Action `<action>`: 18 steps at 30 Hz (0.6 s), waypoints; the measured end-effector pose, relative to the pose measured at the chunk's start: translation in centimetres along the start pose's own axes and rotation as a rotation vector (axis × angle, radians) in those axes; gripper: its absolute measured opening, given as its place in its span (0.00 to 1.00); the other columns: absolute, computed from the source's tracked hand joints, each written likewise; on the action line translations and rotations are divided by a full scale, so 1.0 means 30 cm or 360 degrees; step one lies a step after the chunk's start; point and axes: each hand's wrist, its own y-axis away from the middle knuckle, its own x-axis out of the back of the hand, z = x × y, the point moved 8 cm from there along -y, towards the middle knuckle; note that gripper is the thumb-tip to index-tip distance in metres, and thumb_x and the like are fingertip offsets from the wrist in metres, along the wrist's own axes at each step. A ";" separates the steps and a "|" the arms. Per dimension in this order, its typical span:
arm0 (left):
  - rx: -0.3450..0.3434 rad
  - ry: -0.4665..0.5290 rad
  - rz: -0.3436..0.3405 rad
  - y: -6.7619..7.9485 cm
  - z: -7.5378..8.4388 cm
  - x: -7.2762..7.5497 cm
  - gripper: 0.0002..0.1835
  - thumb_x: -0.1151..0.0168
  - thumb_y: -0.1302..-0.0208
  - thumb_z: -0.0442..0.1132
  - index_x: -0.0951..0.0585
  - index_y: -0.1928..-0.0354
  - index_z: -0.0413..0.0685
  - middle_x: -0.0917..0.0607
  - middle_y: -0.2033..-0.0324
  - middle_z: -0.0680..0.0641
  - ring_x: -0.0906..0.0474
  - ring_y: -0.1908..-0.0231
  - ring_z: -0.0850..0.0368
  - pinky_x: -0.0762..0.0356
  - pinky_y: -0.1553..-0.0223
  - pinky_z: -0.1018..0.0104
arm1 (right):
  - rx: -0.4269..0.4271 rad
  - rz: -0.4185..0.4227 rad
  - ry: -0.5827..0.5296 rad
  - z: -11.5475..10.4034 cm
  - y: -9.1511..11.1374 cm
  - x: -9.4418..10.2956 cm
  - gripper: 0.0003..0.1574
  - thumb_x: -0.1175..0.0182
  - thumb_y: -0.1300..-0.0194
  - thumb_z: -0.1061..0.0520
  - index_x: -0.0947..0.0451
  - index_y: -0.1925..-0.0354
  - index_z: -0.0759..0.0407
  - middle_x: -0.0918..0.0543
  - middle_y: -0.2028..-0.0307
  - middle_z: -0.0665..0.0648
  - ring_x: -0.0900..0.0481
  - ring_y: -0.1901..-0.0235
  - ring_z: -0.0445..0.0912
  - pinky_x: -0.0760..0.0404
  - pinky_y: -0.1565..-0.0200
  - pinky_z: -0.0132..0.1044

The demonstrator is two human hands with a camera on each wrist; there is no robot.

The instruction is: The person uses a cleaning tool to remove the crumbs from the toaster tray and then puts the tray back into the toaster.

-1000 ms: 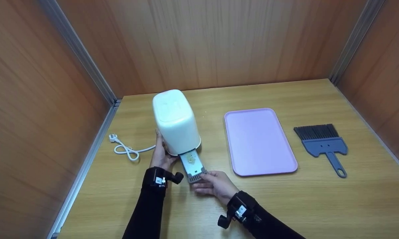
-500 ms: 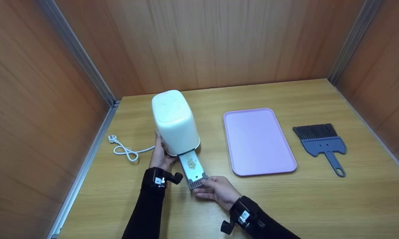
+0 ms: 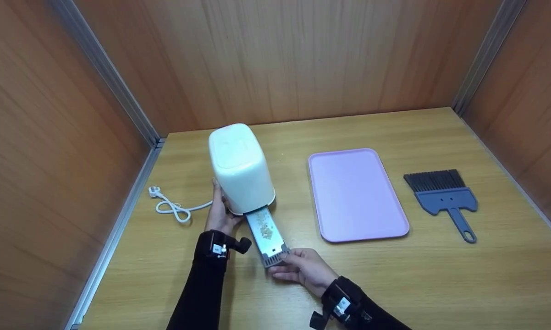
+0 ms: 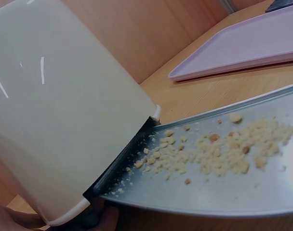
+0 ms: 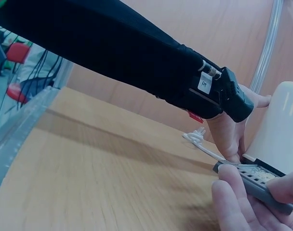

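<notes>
A glossy white toaster [image 3: 241,169] with a rounded body stands at the left of the table. My left hand [image 3: 221,213] grips its lower left side, with fingertips under the bottom edge in the left wrist view. From its near end juts a long metal crumb tray [image 3: 265,231], scattered with pale and brown crumbs [image 4: 223,149]. My right hand [image 3: 305,270] pinches the grey slotted end of this tray between thumb and fingers, as the right wrist view also shows. The tray's far end is hidden inside the toaster.
A white cord with a plug [image 3: 177,208] lies looped left of the toaster. To the right is a flat pink-purple tray [image 3: 360,197], and beyond it a blue-grey hand brush [image 3: 447,199] with dark bristles. Wooden panels [image 3: 303,59] enclose the back and sides.
My right hand has drawn the crumb tray farther out of the toaster, toward me and slightly right, uncovering more crumbs. The left hand and toaster stay about where they were.
</notes>
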 end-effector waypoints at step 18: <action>-0.0012 -0.0035 0.0007 -0.002 0.004 0.002 0.47 0.53 0.29 0.79 0.33 0.20 0.55 0.32 0.24 0.36 0.36 0.25 0.36 0.39 0.23 0.39 | -0.0015 -0.0053 0.0042 -0.003 0.057 0.019 0.15 0.41 0.22 0.63 0.24 0.46 0.75 0.11 0.51 0.66 0.09 0.57 0.49 0.12 0.46 0.41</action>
